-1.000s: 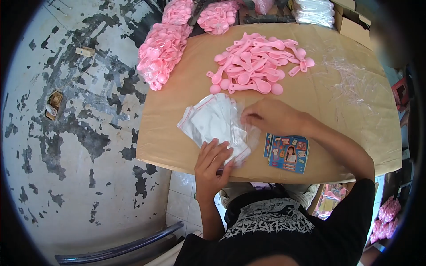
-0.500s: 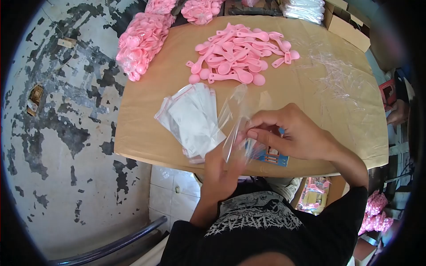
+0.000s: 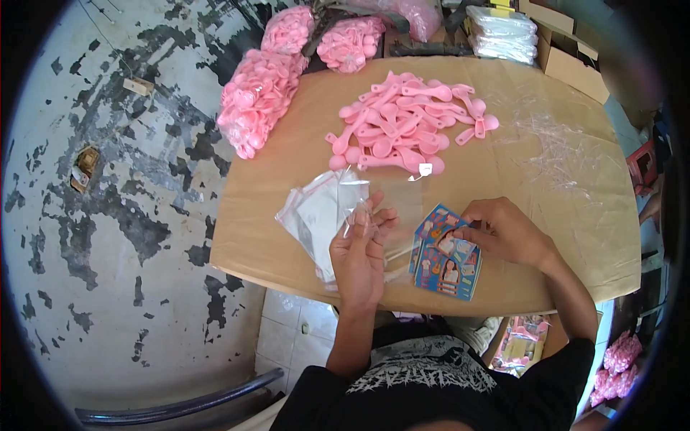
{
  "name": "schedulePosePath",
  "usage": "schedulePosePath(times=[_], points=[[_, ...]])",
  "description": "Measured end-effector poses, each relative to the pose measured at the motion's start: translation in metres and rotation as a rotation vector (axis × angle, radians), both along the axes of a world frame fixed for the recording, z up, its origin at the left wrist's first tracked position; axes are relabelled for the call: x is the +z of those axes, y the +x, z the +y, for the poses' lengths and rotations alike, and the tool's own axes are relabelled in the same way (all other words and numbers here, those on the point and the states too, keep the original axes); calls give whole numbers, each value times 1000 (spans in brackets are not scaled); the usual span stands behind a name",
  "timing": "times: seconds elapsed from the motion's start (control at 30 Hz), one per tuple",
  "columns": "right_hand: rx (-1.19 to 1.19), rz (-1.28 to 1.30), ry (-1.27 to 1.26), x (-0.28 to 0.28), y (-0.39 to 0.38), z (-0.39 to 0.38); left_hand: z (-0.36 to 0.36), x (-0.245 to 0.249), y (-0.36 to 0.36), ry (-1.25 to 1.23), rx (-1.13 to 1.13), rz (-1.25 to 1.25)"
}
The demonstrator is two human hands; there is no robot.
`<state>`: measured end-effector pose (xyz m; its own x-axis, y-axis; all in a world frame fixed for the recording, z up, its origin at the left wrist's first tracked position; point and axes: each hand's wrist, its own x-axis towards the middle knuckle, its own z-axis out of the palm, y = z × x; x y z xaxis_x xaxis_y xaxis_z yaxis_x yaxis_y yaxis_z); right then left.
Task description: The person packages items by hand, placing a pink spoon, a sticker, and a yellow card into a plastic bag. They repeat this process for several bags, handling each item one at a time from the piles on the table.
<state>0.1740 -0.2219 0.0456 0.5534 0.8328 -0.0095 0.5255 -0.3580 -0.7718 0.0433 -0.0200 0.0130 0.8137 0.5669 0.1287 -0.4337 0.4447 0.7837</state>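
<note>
My left hand [image 3: 359, 262] grips a clear plastic bag [image 3: 406, 212] between thumb and fingers, over the table's front half. A fanned stack of clear bags with white inside [image 3: 309, 223] lies beside and partly under that hand. To the right, my right hand [image 3: 509, 231] pinches the edge of a blue printed card [image 3: 466, 248]. Beneath it lie more blue printed cards [image 3: 447, 279] with small pictures on them. Beyond both hands is a heap of pink measuring spoons [image 3: 402, 122], with a small white tag [image 3: 425, 169] at its near edge.
Brown paper covers the table [image 3: 503, 172]. Bulging bags of pink spoons [image 3: 259, 100] stand at the far left. Wrapped clear bags [image 3: 502, 34] and a cardboard box [image 3: 575, 68] sit at the back right. Thin plastic strips [image 3: 564, 151] litter the right side.
My hands have moved apart. The left keeps a clear bag, while the right has let go of the plastic, moved to the cards and taken hold of one. The view has shifted slightly.
</note>
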Motion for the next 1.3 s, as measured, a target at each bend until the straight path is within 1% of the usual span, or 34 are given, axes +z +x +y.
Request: schedulePosePath(times=[0.07, 0.17, 0.23, 0.3, 0.33, 0.4, 0.47, 0.57, 0.67, 0.73, 0.77, 0.8, 0.87, 0.97, 1.07, 1.17, 1.27, 1.3], points=[[-96, 64, 74, 9, -4, 5, -3, 3, 3, -82, 5, -35], [-95, 177, 559, 3, -13, 14, -13, 11, 9, -26, 65, -27], [48, 45, 674, 11, -18, 21, -20, 11, 7, 110, 34, 42], [80, 81, 683, 16, -25, 28, -26, 6, 5, 266, -13, 126], [44, 181, 639, 17, -29, 31, -27, 3, 2, 354, -43, 172], [-43, 363, 562, 15, -35, 25, -31, -6, -3, 461, -52, 185], [-123, 497, 510, 17, -32, 20, -28, -11, 2, 517, 9, 95], [-44, 440, 618, 9, -27, 16, -36, 5, 10, 405, 331, -81], [-31, 388, 592, 5, -27, 15, -34, -4, 7, 408, 242, -235], [5, 373, 599, 6, -28, 16, -27, -16, -8, 437, -67, -121], [21, 365, 602, 6, -28, 16, -27, -19, -10, 378, -150, -77], [33, 335, 554, 8, -28, 14, -27, -20, -12, 319, -228, -30], [61, 276, 452, 11, -26, 11, -37, 3, -4, 58, -230, 33], [-157, 240, 468, 3, -22, 11, -35, 15, 6, -28, 13, 17], [-324, 340, 390, 20, -20, 11, -22, 4, 8, 25, 47, -71], [-198, 248, 324, 1, -11, 11, -18, 0, 8, -1, 82, -173], [-143, 294, 323, 2, -14, 14, -15, -3, 10, -48, 131, -191], [-130, 299, 362, 0, -15, 14, -16, -2, 11, -68, 151, -178]])
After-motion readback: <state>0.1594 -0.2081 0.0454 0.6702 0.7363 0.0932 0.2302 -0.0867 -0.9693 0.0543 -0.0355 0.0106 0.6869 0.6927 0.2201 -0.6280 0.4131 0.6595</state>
